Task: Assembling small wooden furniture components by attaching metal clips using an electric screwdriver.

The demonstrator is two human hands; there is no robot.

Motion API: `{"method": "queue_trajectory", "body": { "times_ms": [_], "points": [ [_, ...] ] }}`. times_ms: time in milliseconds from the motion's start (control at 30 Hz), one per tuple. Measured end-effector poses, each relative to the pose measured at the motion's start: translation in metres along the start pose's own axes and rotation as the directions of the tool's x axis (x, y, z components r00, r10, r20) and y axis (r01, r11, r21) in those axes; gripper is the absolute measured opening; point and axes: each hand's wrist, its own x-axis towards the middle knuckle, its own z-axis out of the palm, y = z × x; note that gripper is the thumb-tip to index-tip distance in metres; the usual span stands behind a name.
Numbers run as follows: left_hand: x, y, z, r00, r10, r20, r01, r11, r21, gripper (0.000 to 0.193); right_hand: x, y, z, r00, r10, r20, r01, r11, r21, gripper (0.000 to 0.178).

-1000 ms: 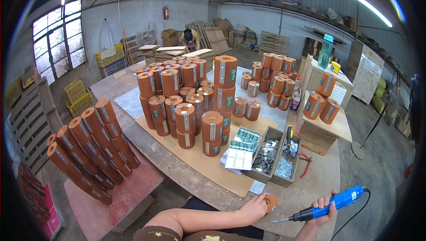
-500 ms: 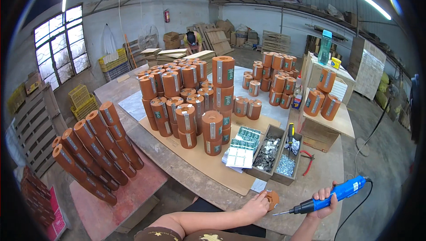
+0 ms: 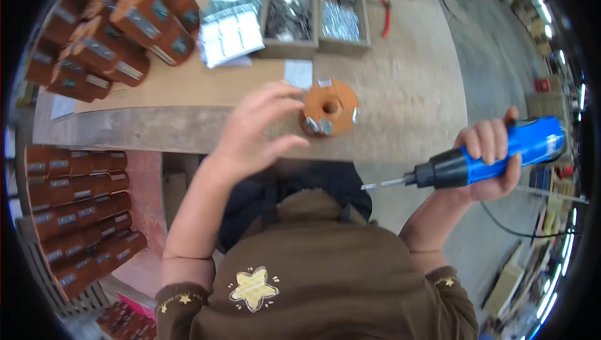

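An orange-brown cylinder (image 3: 344, 103) with a hole through its middle stands on end near the table's front edge. Small metal pieces show around its rim. Just left of it is my left hand (image 3: 253, 128), fingers and thumb spread, with nothing between them; whether a fingertip touches the side I cannot tell. My right hand (image 3: 488, 152) is wrapped round a blue electric screwdriver (image 3: 532, 146) with a black nose. Its thin bit points left, toward my body's front, below the cylinder and apart from it.
Two wooden bins of grey metal pieces (image 3: 289, 11) and small silvery parts (image 3: 340, 22) stand beyond the cylinder. Beside them lie label sheets (image 3: 231, 35) and red-handled pliers (image 3: 386, 18). Stacked brown cylinders (image 3: 147, 18) crowd the far left; more rows (image 3: 81, 202) stand on a reddish side table (image 3: 145, 183).
The view has tilted steeply downward. My left hand has come off the cylinder's top and opened at its left side. The screwdriver remains in my right hand.
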Motion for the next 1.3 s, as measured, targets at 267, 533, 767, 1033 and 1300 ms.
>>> {"method": "queue_trajectory", "body": {
  "times_ms": [267, 533, 767, 1033, 1300],
  "points": [
    [0.004, 0.01, 0.046, 0.999, 0.033, -0.038, -0.035, 0.998, -0.052, 0.045, -0.013, -0.002, -0.007, 0.997, -0.076, -0.016, 0.071, 0.97, -0.232, 0.054],
    [0.0, 0.011, 0.068, 0.996, 0.079, -0.044, -0.079, 0.997, 0.011, 0.031, -0.009, 0.001, -0.01, 0.998, -0.058, -0.014, 0.054, 0.973, -0.224, 0.054],
    [0.009, -0.003, 0.047, 0.971, 0.159, 0.177, -0.155, 0.987, -0.032, 0.024, -0.016, 0.003, -0.023, 0.998, -0.057, 0.004, 0.057, 0.987, -0.153, 0.056],
    [0.037, -0.003, 0.041, 0.944, 0.154, 0.292, -0.168, 0.985, 0.025, 0.04, -0.026, -0.02, -0.026, 0.996, -0.075, 0.048, 0.081, 0.984, -0.156, 0.056],
    [0.02, 0.012, 0.055, 0.939, 0.165, 0.303, -0.151, 0.986, -0.068, 0.033, -0.029, -0.018, -0.018, 0.995, -0.076, 0.06, 0.085, 0.983, -0.165, 0.056]
  ]
}}
